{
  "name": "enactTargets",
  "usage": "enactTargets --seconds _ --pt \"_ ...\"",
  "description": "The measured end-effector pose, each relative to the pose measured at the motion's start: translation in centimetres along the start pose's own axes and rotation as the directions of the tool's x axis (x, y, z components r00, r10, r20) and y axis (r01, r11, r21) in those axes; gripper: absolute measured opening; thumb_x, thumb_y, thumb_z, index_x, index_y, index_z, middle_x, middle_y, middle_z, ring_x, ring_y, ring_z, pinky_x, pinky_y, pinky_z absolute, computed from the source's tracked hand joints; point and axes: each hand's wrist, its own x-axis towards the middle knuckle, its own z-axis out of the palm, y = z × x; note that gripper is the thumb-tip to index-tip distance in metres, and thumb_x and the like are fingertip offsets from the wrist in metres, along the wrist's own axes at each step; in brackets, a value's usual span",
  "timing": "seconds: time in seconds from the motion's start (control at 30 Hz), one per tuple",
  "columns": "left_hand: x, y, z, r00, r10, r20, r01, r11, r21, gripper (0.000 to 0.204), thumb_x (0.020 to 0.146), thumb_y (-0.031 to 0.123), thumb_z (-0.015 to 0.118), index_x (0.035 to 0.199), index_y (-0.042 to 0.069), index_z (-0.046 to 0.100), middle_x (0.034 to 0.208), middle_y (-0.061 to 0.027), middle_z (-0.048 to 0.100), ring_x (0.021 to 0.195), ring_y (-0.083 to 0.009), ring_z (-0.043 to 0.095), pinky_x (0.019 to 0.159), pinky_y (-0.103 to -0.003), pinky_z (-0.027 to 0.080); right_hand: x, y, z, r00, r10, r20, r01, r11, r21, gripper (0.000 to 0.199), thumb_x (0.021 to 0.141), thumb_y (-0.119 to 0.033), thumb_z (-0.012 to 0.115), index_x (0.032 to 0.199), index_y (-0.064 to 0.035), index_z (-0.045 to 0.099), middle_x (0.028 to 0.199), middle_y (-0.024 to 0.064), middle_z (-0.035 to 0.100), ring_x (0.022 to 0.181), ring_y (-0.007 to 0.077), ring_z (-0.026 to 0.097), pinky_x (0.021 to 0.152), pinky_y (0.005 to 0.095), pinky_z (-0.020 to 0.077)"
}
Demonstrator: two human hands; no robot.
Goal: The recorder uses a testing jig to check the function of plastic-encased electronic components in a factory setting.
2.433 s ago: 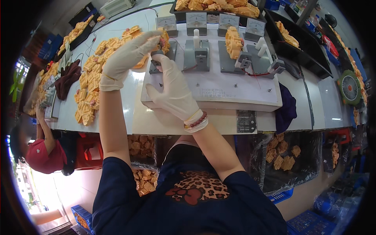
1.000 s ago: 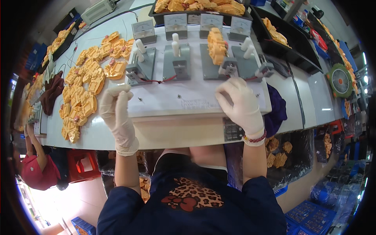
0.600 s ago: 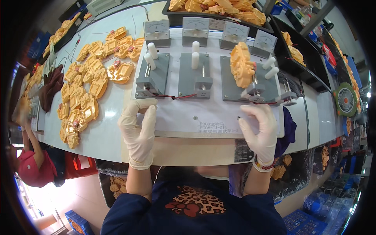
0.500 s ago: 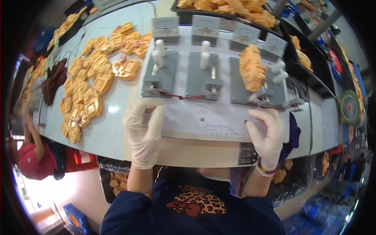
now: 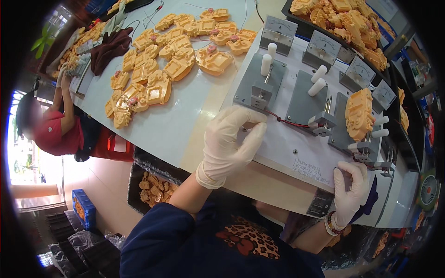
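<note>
My left hand (image 5: 230, 147), in a white glove, rests at the front edge of the white board (image 5: 278, 150), just before the left grey test fixture (image 5: 252, 88). Its fingers are curled, thumb and forefinger slightly apart, with nothing visible between them. My right hand (image 5: 351, 191), gloved too, lies at the board's front right corner, fingers bent and apart, holding nothing I can see. Beyond it, an orange-yellow plastic housing (image 5: 359, 114) sits upright on the right fixture (image 5: 340, 121). The middle fixture (image 5: 303, 99), with white pegs and a metal clamp block, bears no housing.
Several pointer meters (image 5: 321, 47) stand along the board's back. Many yellow housings (image 5: 157, 86) lie on the table to the left, some with thin wires. A black bin (image 5: 296, 19) heaped with housings is at the back. At far left a person (image 5: 58, 132) works at the table.
The view has swung leftward, so the board and both hands appear farther right and tilted. My hands stay near the board's front edge, and the housing remains on the right fixture.
</note>
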Motion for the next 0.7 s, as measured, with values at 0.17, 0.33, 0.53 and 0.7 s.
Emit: enactTargets --seconds 0.17,0.33,0.53,0.7 --pt "0.04 0.46 -0.08 0.999 -0.050 0.021 0.050 0.999 -0.017 0.007 0.084 0.003 0.072 0.091 0.003 0.073 0.084 -0.0089 0.070 0.075 -0.0201 0.068 0.071 -0.030 0.055 -0.14 0.34 0.03 1.000 -0.005 -0.010 0.005 1.000 -0.005 0.022 0.081 -0.008 0.082 0.100 -0.0031 0.072 0.095 0.0078 0.062 0.089 0.0243 0.060 0.079 0.0339 0.0491" --pt "0.12 0.63 -0.13 0.999 -0.022 0.040 0.021 1.000 0.021 0.007 0.085 0.004 0.073 0.092 0.003 0.073 0.085 -0.0092 0.070 0.077 -0.0201 0.068 0.072 -0.030 0.055 0.21 0.09 0.02 0.997 0.069 -0.032 -0.071 0.993 -0.090 0.025 0.083 -0.013 0.082 0.102 -0.0027 0.071 0.098 0.0071 0.061 0.092 0.0242 0.059 0.082 0.0339 0.0482" --pt "-0.05 0.50 -0.16 0.998 -0.053 0.045 0.054 0.998 -0.015 0.008 0.085 0.004 0.073 0.093 0.003 0.074 0.086 -0.0097 0.070 0.077 -0.0201 0.068 0.073 -0.030 0.055 0.25 -0.02 0.09 0.995 0.090 -0.041 -0.093 0.994 -0.063 0.028 0.083 -0.016 0.083 0.104 -0.0025 0.071 0.098 0.0062 0.060 0.090 0.0225 0.057 0.081 0.0336 0.0477" --pt "-0.06 0.52 -0.16 0.998 -0.036 0.048 0.036 0.999 0.003 0.008 0.085 0.004 0.073 0.093 0.003 0.074 0.087 -0.0097 0.070 0.078 -0.0201 0.068 0.073 -0.030 0.055 0.08 0.28 0.18 0.995 0.082 -0.054 -0.085 0.995 -0.053 0.029 0.083 -0.017 0.083 0.105 -0.0026 0.071 0.098 0.0062 0.060 0.088 0.0218 0.056 0.080 0.0334 0.0476"
